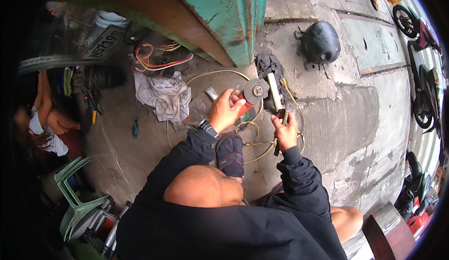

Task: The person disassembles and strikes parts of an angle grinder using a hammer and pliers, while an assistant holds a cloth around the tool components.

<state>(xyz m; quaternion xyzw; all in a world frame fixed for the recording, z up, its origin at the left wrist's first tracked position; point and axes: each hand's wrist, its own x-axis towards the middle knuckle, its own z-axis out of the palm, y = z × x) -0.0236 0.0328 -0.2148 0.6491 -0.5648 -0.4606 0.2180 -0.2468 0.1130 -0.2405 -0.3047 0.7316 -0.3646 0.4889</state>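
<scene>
A red angle grinder lies on the ground before me with its worn grey disc facing up. Beside the disc, my left hand has its fingers closed on a small thin metal piece. To the right of the grinder, my right hand is wrapped round a slim dark tool; its exact kind is hidden by the fingers. A cream-coloured bar lies between the grinder and that hand, next to a dark cloth. My shoe stands just below the left hand.
A beige cord loops around the grinder. A grey rag, coloured wires and a blue-handled screwdriver lie left. A green post rises ahead; a dark rounded tank stands right of it. Another person sits far left.
</scene>
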